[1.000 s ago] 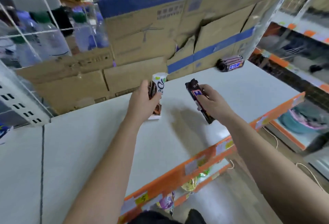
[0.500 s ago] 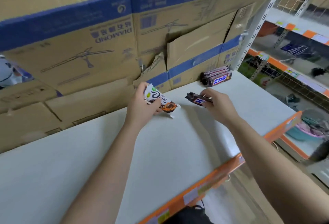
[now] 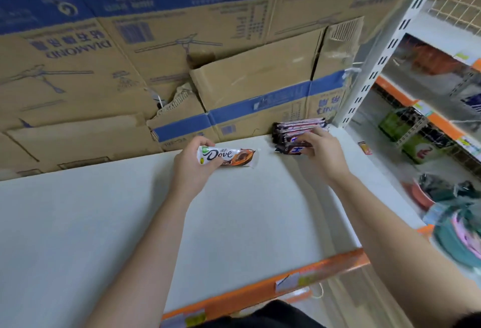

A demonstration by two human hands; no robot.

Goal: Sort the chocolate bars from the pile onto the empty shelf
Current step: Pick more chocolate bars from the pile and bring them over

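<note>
pale shelf board [image 3: 234, 223] fills most of our view, with an orange front edge [image 3: 260, 294] below it and a wall of brown cardboard boxes [image 3: 156, 54] with blue bands behind it. we take as our landmark the stack of dark chocolate bars [image 3: 296, 126], which sits at the back of the board, against the boxes and just beside a white slotted upright [image 3: 377, 62]. our right hand [image 3: 322, 153] reaches to the front of that stack, fingers curled around one more dark bar [image 3: 291, 149] with blue and white lettering. this bar touches the stack's lower front, and we cannot tell whether it lies on the board. left of the stack and apart from it, our left hand [image 3: 194, 169] grips a white dove bar [image 3: 226, 156], fingers curled over its left end. it is held level, its brown and orange end pointing toward the stack, low over the board. right of the stack, near it, a small red packet [image 3: 364, 147] lies on the board. farther right of the stack, past the upright, blurred neighbouring shelves [image 3: 406, 132] carry green packs.
</note>
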